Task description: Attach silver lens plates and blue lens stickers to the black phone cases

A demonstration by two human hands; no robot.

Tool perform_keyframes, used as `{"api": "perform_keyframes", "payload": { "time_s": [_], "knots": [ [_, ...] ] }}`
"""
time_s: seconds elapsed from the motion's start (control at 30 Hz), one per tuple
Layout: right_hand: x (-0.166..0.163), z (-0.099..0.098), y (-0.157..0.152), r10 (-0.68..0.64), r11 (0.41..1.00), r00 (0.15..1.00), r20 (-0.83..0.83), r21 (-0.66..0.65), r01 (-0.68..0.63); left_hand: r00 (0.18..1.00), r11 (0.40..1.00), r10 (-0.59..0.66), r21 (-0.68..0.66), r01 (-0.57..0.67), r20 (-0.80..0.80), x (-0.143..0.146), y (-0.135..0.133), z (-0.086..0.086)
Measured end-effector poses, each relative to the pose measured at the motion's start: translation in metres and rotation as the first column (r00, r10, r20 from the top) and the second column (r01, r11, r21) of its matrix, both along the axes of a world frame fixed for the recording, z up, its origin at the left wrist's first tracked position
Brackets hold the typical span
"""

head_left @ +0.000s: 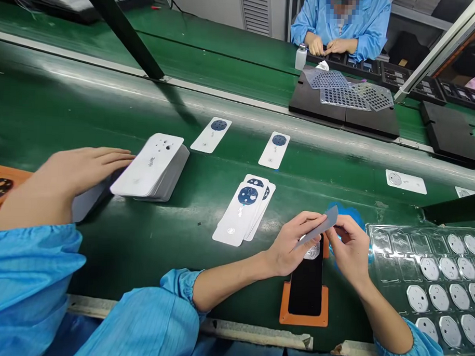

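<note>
Partly hiding the black panel (pixel 306 289), both hands (pixel 291 247) (pixel 351 249) pinch a nearly edge-on sheet (pixel 320 227).

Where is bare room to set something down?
Mostly bare green tabletop lies between stacked white rectangular panels and fanned white panels with blue circles. More lies beyond the left hand and right hand. Crowded: orange rectangular fixture beneath them.

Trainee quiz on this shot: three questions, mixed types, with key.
1. True or false: the wearer's left hand holds a thin sheet.
2. Fill in the colour: the black panel lies on an ____ holder.
3. In the picture, the clear tray of white discs is:
a) left of the left hand
b) right of the right hand
c) under the panel

Key: 1 true; 2 orange; 3 b.
</note>
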State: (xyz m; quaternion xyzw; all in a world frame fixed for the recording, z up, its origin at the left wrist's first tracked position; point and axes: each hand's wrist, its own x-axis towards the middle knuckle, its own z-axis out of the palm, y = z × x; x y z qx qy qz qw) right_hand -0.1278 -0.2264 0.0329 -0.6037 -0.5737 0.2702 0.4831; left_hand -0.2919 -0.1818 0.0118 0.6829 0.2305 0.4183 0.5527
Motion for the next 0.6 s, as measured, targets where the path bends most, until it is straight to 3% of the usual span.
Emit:
{"api": "perform_keyframes", "payload": {
  "time_s": [0.27,0.6],
  "knots": [
    [-0.003,0.007,-0.001,-0.006,1.000,1.000,-0.007,0.013,0.007,1.000,0.993,0.024,0.120,-0.022,-0.013,-0.001,-0.001,-0.002],
    [-0.002,0.014,0.002,0.001,1.000,1.000,0.023,0.023,-0.002,0.969,0.935,0.023,0.349,0.066,-0.246,0.000,-0.005,-0.004]
  ]
}}
